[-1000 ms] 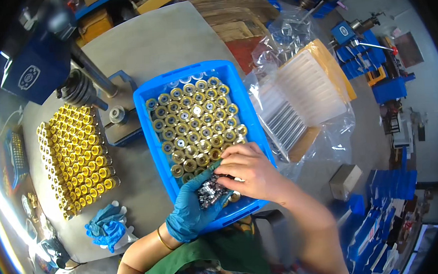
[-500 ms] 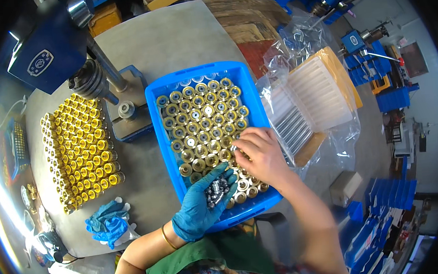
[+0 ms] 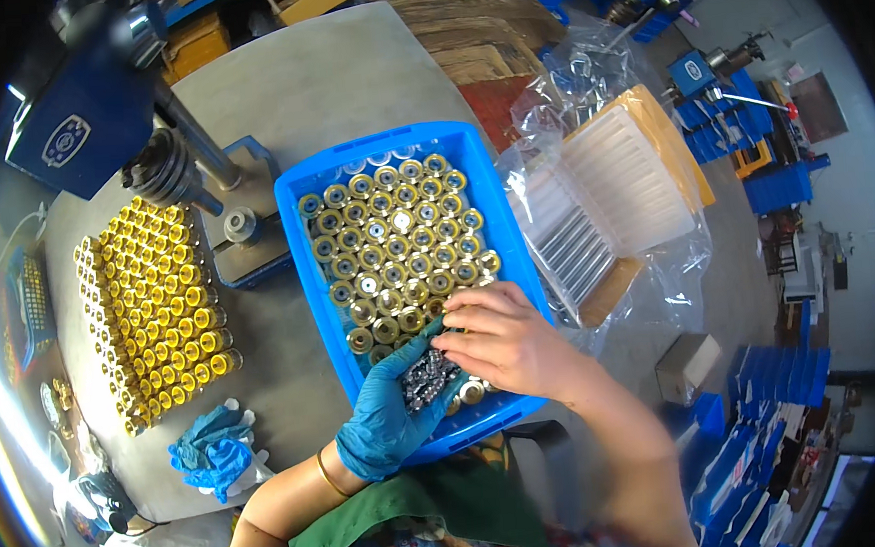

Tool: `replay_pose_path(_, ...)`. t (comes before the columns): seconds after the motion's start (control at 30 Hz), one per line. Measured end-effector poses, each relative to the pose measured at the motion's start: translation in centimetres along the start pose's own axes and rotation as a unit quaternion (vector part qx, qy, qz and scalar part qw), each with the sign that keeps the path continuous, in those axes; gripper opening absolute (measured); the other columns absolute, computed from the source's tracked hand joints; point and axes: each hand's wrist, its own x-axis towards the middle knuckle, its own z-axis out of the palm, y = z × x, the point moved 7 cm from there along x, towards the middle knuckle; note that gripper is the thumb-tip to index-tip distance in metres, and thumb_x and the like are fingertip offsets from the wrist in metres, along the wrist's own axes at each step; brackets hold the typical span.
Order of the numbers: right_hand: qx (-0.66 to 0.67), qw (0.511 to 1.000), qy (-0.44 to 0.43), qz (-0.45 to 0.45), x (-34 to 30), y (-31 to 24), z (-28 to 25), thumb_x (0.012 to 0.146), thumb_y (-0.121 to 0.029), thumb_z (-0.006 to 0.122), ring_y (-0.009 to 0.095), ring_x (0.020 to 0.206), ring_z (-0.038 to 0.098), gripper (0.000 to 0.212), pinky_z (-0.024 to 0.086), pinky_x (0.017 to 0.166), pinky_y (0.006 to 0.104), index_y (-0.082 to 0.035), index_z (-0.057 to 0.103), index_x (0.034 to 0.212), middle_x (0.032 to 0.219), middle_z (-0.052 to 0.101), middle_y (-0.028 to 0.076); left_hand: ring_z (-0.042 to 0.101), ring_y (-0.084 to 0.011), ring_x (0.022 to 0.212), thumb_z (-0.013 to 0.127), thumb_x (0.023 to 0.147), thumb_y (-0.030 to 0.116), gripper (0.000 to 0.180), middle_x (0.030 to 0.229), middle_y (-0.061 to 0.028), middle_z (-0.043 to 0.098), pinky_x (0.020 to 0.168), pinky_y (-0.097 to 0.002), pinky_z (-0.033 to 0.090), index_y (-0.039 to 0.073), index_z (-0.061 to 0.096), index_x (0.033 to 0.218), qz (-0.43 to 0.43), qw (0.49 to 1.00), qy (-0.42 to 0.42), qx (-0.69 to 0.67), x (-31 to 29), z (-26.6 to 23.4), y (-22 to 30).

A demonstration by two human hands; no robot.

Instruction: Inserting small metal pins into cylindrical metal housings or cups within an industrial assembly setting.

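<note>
Your left hand (image 3: 380,427) cups metal parts (image 3: 426,378). Your right hand (image 3: 510,341) curls beside them; I cannot tell its grip.

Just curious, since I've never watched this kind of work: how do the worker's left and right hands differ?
The left hand is gloved in blue; the right hand is bare. The left hand lies palm up, cupping small metal parts; the right hand shows its back. Both reach over the blue bin.
</note>
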Motion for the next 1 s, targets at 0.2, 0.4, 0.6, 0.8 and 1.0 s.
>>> replay_pose_path(0.2, -0.082, 0.992, -0.088, -0.046, -0.1, -1.1, 0.7, 0.075, -0.016, 0.072, 0.02, 0.109, 0.056, 0.017, 0.041, 0.089, 0.0393, -0.006, 0.065, 0.087, 0.095, 0.063, 0.003, 0.064, -0.0213, 0.094, 0.047, 0.096, 0.017, 0.023, 0.103, -0.0097, 0.065, 0.088, -0.0366, 0.053, 0.004, 0.058, 0.11, 0.107, 0.897, -0.004, 0.429, -0.9, 0.9, 0.3)
replay_pose_path(0.4, -0.025, 1.0, 0.008, 0.007, -1.3, 1.2, 0.9, 0.071, -0.013, 0.072, 0.021, 0.106, 0.056, 0.019, 0.041, 0.09, 0.0413, -0.006, 0.064, 0.086, 0.091, 0.061, 0.003, 0.06, -0.0141, 0.099, 0.061, 0.086, 0.0, 0.034, 0.11, -0.0075, 0.062, 0.087, -0.03, 0.051, 0.001, 0.053, 0.119, 0.093, 0.887, -0.026, 0.451, -0.8, 1.1, 0.1)
replay_pose_path(0.6, -0.315, 0.943, 0.04, 0.098, -1.0, 5.9, -0.6, 0.074, -0.013, 0.064, 0.023, 0.122, 0.044, 0.017, 0.037, 0.093, 0.0479, -0.003, 0.065, 0.087, 0.107, 0.059, 0.007, 0.058, -0.0264, 0.11, 0.05, 0.094, 0.017, 0.033, 0.119, -0.0128, 0.059, 0.101, -0.0416, 0.045, 0.003, 0.052, 0.124, -0.011, 0.997, 0.046, 0.055, 0.0, 0.8, -0.2)
replay_pose_path(0.8, -0.306, 0.947, 0.039, 0.088, -0.9, 5.1, -0.2, 0.072, -0.014, 0.067, 0.026, 0.126, 0.043, 0.015, 0.035, 0.096, 0.0492, -0.008, 0.067, 0.085, 0.112, 0.058, 0.005, 0.058, -0.026, 0.11, 0.05, 0.094, 0.016, 0.034, 0.117, -0.0122, 0.061, 0.102, -0.042, 0.043, 0.002, 0.051, 0.125, -0.004, 0.995, 0.055, 0.08, -0.3, 0.9, 0.0)
replay_pose_path(1.0, -0.012, 1.0, 0.02, 0.011, -1.1, 0.1, 1.1, 0.079, -0.023, 0.071, 0.021, 0.121, 0.048, 0.022, 0.035, 0.096, 0.0433, -0.008, 0.068, 0.095, 0.101, 0.063, 0.004, 0.061, -0.0109, 0.093, 0.065, 0.082, -0.004, 0.03, 0.103, -0.0027, 0.063, 0.08, -0.0266, 0.052, 0.003, 0.054, 0.109, 0.112, 0.88, 0.032, 0.46, -0.7, 0.1, 1.4)
